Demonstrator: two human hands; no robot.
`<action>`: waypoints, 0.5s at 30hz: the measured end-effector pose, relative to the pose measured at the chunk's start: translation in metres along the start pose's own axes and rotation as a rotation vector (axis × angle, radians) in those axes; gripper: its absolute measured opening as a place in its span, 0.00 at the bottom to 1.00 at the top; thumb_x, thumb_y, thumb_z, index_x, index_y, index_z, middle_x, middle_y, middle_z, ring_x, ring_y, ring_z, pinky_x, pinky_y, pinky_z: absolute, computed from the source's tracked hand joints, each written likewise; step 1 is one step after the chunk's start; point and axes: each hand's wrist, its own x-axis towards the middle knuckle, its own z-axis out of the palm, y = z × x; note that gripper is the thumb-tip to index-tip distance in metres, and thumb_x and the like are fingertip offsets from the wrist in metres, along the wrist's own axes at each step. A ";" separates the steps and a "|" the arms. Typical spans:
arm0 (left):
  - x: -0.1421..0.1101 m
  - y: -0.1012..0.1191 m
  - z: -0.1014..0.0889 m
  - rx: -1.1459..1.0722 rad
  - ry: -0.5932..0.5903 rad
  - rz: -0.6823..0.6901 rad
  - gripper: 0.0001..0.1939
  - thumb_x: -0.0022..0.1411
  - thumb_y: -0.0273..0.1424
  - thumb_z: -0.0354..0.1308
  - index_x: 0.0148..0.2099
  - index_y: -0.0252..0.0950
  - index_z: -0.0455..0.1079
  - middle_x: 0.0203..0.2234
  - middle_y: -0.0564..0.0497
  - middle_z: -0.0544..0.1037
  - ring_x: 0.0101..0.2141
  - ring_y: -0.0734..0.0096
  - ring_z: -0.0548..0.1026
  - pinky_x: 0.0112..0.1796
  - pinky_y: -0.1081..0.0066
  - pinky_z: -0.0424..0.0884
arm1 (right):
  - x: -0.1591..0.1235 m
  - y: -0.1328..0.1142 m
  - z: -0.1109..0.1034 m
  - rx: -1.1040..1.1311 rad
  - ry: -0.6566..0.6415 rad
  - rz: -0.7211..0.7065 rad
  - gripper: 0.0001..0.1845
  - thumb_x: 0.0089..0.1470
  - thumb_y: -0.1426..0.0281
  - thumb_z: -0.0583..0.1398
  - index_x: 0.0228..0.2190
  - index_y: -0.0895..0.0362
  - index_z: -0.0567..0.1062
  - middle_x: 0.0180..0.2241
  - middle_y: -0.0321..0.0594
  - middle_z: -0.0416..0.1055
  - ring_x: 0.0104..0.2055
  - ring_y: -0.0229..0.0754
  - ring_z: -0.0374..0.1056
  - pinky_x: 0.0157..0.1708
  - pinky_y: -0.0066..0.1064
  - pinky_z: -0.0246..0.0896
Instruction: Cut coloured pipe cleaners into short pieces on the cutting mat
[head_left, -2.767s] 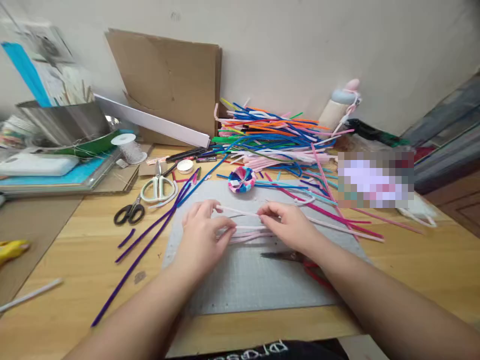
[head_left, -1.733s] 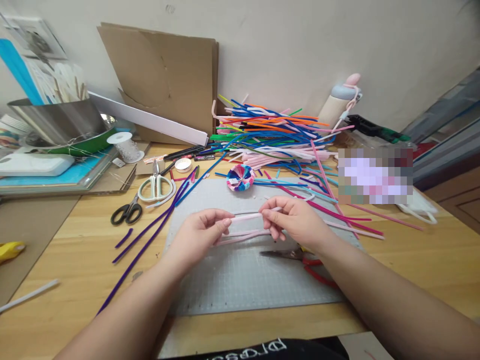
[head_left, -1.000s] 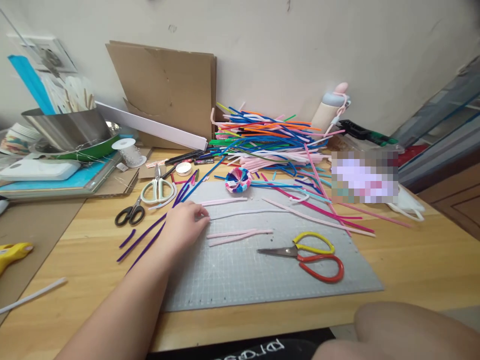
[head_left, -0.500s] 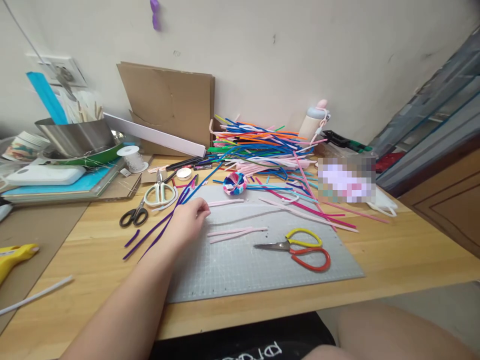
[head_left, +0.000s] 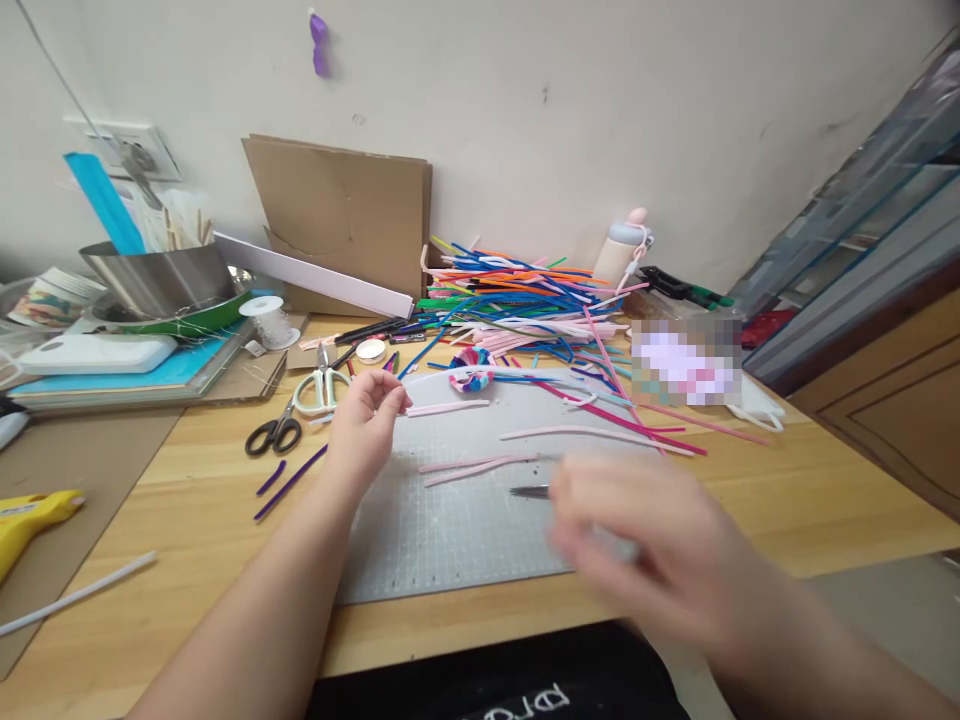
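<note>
My left hand [head_left: 373, 415] is above the left part of the grey cutting mat [head_left: 465, 540], thumb and fingers pinched together. A white pipe cleaner [head_left: 517, 369] runs out from its fingertips and arcs to the right. My right hand [head_left: 637, 530], smeared by motion, covers the handles of the scissors [head_left: 529, 491]; only the blades show, and whether it grips them is unclear. Pale pink pipe cleaners [head_left: 480, 467] lie on the mat between the hands. Behind the arc sits a round striped pink, blue and white piece [head_left: 474, 382], partly hidden.
A heap of coloured pipe cleaners [head_left: 525, 300] lies at the back, beside a bottle [head_left: 619, 252]. White-handled scissors [head_left: 321, 390] and black-handled scissors [head_left: 274, 436] lie left of the mat. A metal pot [head_left: 157, 277] and yellow glue gun [head_left: 34, 525] are farther left.
My right hand has come into view over the scissors handles. My left hand has shifted slightly up and left, and the white pipe cleaner now arcs higher, across the round piece.
</note>
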 end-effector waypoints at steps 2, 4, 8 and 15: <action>0.002 0.001 0.001 -0.119 0.038 -0.038 0.06 0.55 0.32 0.56 0.34 0.37 0.62 0.22 0.55 0.71 0.25 0.73 0.69 0.31 0.72 0.65 | 0.018 0.047 -0.010 -0.238 0.167 0.206 0.11 0.57 0.65 0.52 0.28 0.53 0.73 0.28 0.41 0.71 0.32 0.44 0.66 0.32 0.35 0.59; 0.003 0.003 0.002 -0.191 0.076 -0.070 0.07 0.54 0.32 0.57 0.34 0.36 0.64 0.21 0.55 0.72 0.24 0.74 0.69 0.30 0.72 0.65 | 0.017 0.103 -0.012 -0.366 0.210 0.338 0.09 0.54 0.67 0.54 0.34 0.55 0.74 0.37 0.45 0.72 0.40 0.48 0.67 0.39 0.38 0.60; 0.003 0.004 0.001 -0.269 0.145 -0.112 0.10 0.51 0.33 0.60 0.35 0.35 0.66 0.22 0.54 0.73 0.24 0.75 0.69 0.31 0.72 0.65 | -0.008 0.178 -0.005 -0.347 0.056 0.426 0.08 0.51 0.70 0.56 0.33 0.57 0.74 0.38 0.46 0.72 0.41 0.48 0.67 0.41 0.37 0.60; 0.005 0.004 -0.002 -0.407 0.197 -0.199 0.14 0.48 0.36 0.63 0.35 0.35 0.65 0.23 0.54 0.74 0.23 0.77 0.68 0.29 0.74 0.62 | -0.018 0.180 -0.020 -0.301 0.375 0.585 0.10 0.54 0.65 0.53 0.31 0.55 0.72 0.32 0.43 0.73 0.34 0.46 0.67 0.33 0.35 0.60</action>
